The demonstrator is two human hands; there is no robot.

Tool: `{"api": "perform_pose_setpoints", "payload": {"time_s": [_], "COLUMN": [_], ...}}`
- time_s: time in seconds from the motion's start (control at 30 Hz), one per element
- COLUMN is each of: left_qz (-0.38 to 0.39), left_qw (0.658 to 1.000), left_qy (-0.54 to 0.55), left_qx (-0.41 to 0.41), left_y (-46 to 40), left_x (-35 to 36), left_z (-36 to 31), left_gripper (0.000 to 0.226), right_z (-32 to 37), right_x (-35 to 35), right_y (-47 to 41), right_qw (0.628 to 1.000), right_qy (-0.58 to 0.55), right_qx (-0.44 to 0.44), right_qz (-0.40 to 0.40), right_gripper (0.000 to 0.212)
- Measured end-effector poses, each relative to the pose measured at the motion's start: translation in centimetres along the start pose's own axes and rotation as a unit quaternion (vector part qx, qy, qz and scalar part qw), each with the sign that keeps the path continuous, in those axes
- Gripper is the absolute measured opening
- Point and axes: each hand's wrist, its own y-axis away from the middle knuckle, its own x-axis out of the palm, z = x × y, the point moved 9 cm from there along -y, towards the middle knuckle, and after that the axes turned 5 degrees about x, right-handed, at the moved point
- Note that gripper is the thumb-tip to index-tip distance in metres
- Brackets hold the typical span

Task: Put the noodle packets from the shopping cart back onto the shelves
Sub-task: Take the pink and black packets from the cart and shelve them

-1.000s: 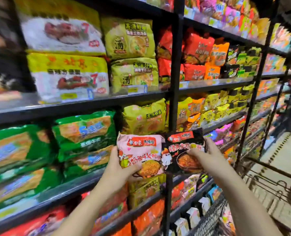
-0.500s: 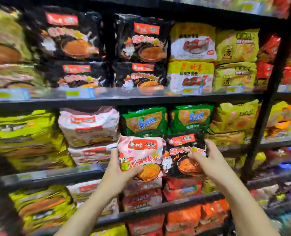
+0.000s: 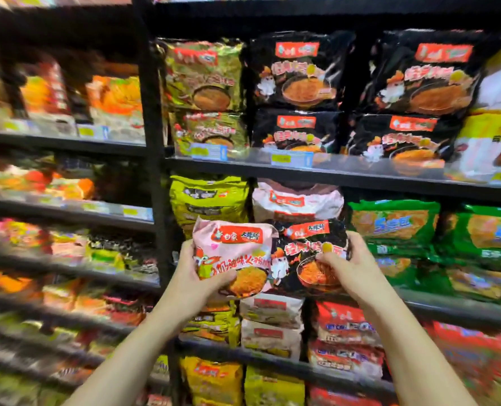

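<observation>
Head view: the left hand (image 3: 195, 278) grips a pink noodle packet (image 3: 233, 253) by its lower left edge, thumb curled over the printed face, while the right hand (image 3: 349, 266) pinches a black noodle packet (image 3: 307, 253) at its right side; both are held side by side, faces forward, in front of the shelves (image 3: 331, 171), probably for comparison with the stock. Matching black multipacks (image 3: 299, 71) sit on the upper shelf and a pink-white pack (image 3: 297, 200) just behind the hands. All wrappers are glossy, crinkled film, pillow-shaped and soft.
</observation>
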Motion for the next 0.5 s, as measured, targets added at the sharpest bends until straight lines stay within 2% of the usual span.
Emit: {"api": "perform_pose_setpoints", "payload": {"time_s": [0.13,0.23,0.33,0.5], "left_qz": [-0.058,-0.103,-0.139,-0.181], "left_qw": [0.998,0.994,0.988,0.981], "left_qy": [-0.023,-0.040,-0.060,-0.060], "left_qx": [-0.006,-0.016,-0.027,-0.026], "left_y": [0.2,0.2,0.3,0.2], "left_x": [-4.9,-8.7,-11.9,-15.1], "left_z": [0.4,1.0,1.5,1.5], "left_gripper": [0.064,0.063,0.068,0.080], "right_z": [0.8,1.7,2.2,4.1], "right_x": [5.8,10.1,13.9,18.8], "right_y": [-2.2,-3.4,-4.5,-5.9], "right_qw": [0.998,0.994,0.986,0.974], "right_qy": [-0.025,-0.040,-0.063,-0.063], "right_qx": [-0.020,-0.032,-0.031,-0.054], "right_qz": [0.062,0.101,0.153,0.213], "right_gripper": [0.033,0.040,0.046,0.046]}}
